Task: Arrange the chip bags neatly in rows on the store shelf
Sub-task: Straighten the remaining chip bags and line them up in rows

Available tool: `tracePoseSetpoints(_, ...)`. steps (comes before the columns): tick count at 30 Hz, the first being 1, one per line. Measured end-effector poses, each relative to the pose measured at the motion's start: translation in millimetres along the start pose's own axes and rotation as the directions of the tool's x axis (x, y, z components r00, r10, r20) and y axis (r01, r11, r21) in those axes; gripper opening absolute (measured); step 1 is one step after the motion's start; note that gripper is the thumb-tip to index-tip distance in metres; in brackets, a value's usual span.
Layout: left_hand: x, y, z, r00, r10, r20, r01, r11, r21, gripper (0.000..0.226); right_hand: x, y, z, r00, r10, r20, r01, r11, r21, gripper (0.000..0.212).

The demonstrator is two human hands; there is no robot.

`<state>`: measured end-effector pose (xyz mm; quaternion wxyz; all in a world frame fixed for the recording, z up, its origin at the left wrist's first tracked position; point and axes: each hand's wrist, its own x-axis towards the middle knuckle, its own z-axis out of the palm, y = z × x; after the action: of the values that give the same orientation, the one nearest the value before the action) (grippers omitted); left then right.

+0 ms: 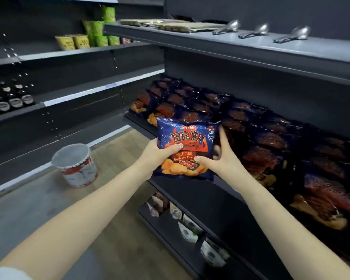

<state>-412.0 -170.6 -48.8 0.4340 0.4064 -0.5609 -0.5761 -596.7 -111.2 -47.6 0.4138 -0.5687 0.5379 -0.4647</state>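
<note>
Standing on the wood floor (117, 199) at far left: an open white-and-red bucket (75, 165), well clear of both arms and not crowding the work.

Gripping the left edge of a barbecue-flavour chip bag (187, 150) with the left hand (160, 153), thumb pressed across the printed front and fingers wrapped behind. Clasping the same bag's lower right corner with the right hand (214, 158), thumb on the front, fingers spread behind and upward along the side. Holding it two-handed, probably to keep the slack, air-filled pack flat and label-forward while lining it up. Hovering upright just in front of the shelf lip (141, 126), not yet resting on anything.

Leaning back in overlapping ranks on the chip shelf (226, 190) behind and to the right: rows of matching dark-blue bags (271, 138), tilted so each label is showing above the one in front. Sitting a little unevenly toward the left end, where the held bag seems meant to join the front rank.

Limiting headroom from above: the utensil shelf (271, 49) carrying three metal ladles (259, 31) and flat packs, so sliding the bag in low and forward looks easier than dropping it from above. Offering open aisle room to the left of the shelf end; pressing in closely on the right with packed bags. Sitting below, apart from the work: a lower tier of small pale pouches (190, 229).
</note>
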Motion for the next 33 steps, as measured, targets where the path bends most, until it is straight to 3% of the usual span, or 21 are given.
tracePoseSetpoints(3, 4.7, -1.3, -25.0, 0.999, 0.005, 0.044, -0.006, 0.999, 0.032, 0.016, 5.9, 12.9, 33.6, 0.998, -0.014, -0.066, 0.016, 0.999, 0.027, 0.062)
tracePoseSetpoints(4, 6.0, -3.1, -31.4, 0.998, -0.003, 0.06, 0.001, 0.999, 0.04, 0.016, 6.5, 14.6, 42.4, 0.997, -0.014, -0.076, 0.018, 0.999, 0.051, 0.057)
tracePoseSetpoints(14, 29.8, -33.3, -57.8, 0.991, -0.084, 0.101, 0.08, 0.996, 0.038, 0.015, 28.5, 31.4, 69.5, 0.99, 0.057, -0.127, -0.05, 0.997, 0.059, 0.055)
tracePoseSetpoints(27, 113.6, -30.2, -117.9, 0.997, -0.078, -0.001, 0.078, 0.991, 0.112, 0.014, 134.1, 37.3, 109.9, 0.994, 0.023, -0.11, -0.014, 0.997, 0.078, 0.056)
tracePoseSetpoints(33, 184.0, -18.8, -115.9, 0.991, -0.07, 0.111, 0.051, 0.985, 0.167, 0.018, 185.2, 41.0, 97.5, 0.97, 0.058, -0.236, -0.052, 0.998, 0.03, 0.051)
